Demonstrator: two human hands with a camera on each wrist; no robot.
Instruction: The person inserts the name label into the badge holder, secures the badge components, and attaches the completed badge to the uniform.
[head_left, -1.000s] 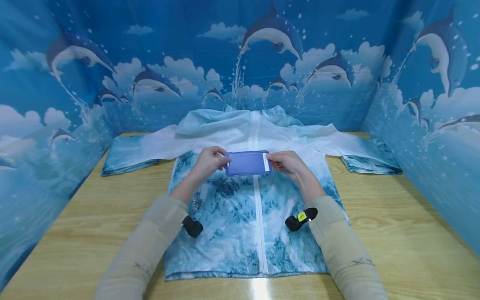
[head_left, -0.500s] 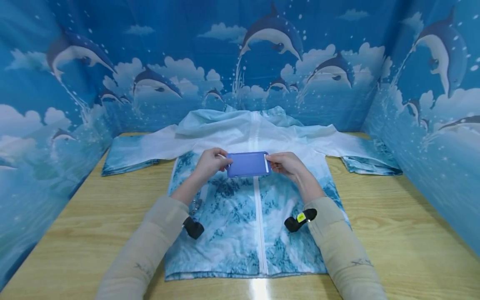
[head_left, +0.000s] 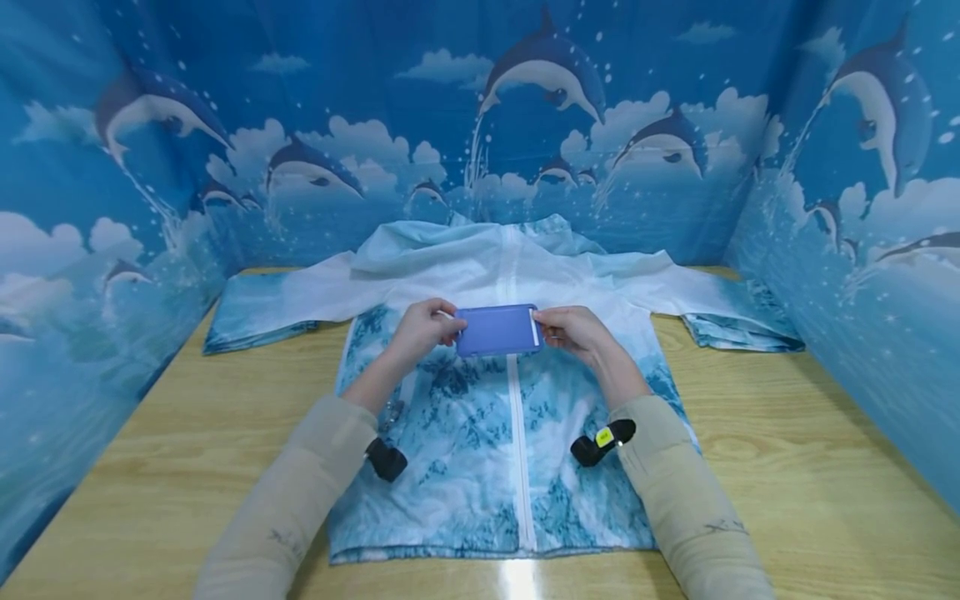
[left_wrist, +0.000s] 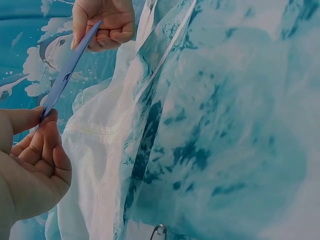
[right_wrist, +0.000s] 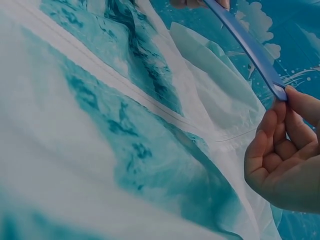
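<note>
A blue-purple phone case point(head_left: 495, 331) is held level above the jacket, a pale strip showing at its right end. My left hand point(head_left: 425, 327) pinches its left end between thumb and fingers. At the opposite end, the thumb and fingers of my right hand point(head_left: 576, 330) do the same. Seen edge-on in the right wrist view, the case point(right_wrist: 250, 52) looks slightly bowed, with a small slot near the right thumb. Beneath lies a blue and white zip-up jacket point(head_left: 450, 467), spread out with both sleeves stretched sideways.
The jacket lies on a wood-grain table point(head_left: 787, 467). Dolphin-print curtains point(head_left: 360, 100) enclose the back and both sides. A small shiny metal piece point(head_left: 392, 412) shows on the jacket beside my left forearm. Each wrist carries a black camera.
The phone case has dropped very slightly and turned a little, so the pale strip at its right end looks narrower than a second ago. Both hands keep their pinch.
</note>
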